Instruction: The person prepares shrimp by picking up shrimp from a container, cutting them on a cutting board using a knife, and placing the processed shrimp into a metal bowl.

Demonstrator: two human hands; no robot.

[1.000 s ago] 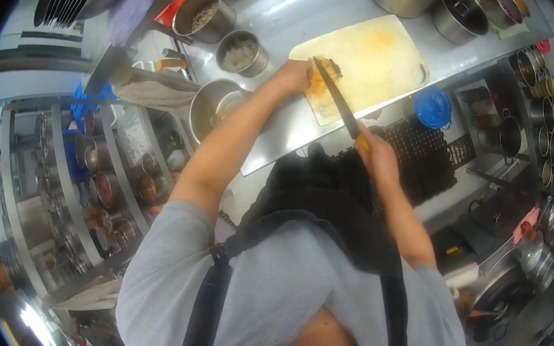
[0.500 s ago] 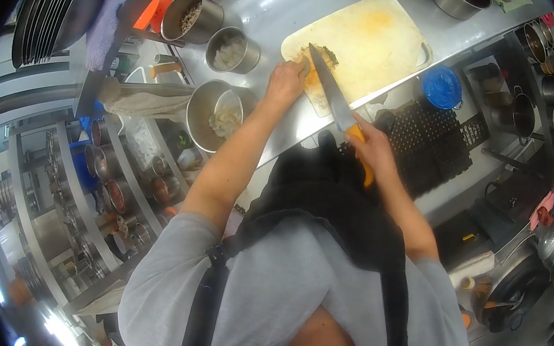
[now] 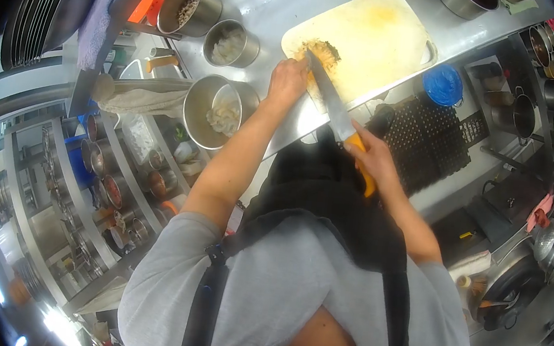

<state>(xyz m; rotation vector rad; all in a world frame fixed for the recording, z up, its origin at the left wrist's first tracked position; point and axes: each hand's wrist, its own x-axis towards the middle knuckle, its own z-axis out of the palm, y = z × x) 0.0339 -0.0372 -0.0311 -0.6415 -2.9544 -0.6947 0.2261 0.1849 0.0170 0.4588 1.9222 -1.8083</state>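
My right hand (image 3: pixel 374 159) is wrapped round the orange handle of a large knife (image 3: pixel 328 99). Its blade points up and left, the tip at a heap of finely chopped orange-brown food (image 3: pixel 323 55) on a pale cutting board (image 3: pixel 370 54). At the board's left corner, beside the blade tip, my left hand (image 3: pixel 289 80) has its fingers curled in; whatever they hold is hidden. Left of that hand stands a metal pot of whitish pieces (image 3: pixel 228 51). Under my left forearm is a wider metal bowl (image 3: pixel 195 120) holding pale, glossy pieces.
More metal pots line the counter's far left, one with small beige bits (image 3: pixel 187 11). Another pot (image 3: pixel 467 2) stands beyond the board. A blue lid or tub (image 3: pixel 443 84) sits below the counter edge at right. Shelves of pans and cookware flank both sides.
The knife has shifted slightly back toward me, its tip now lower in the chopped food. My left hand stays at the board's corner. The whole view has moved a little.
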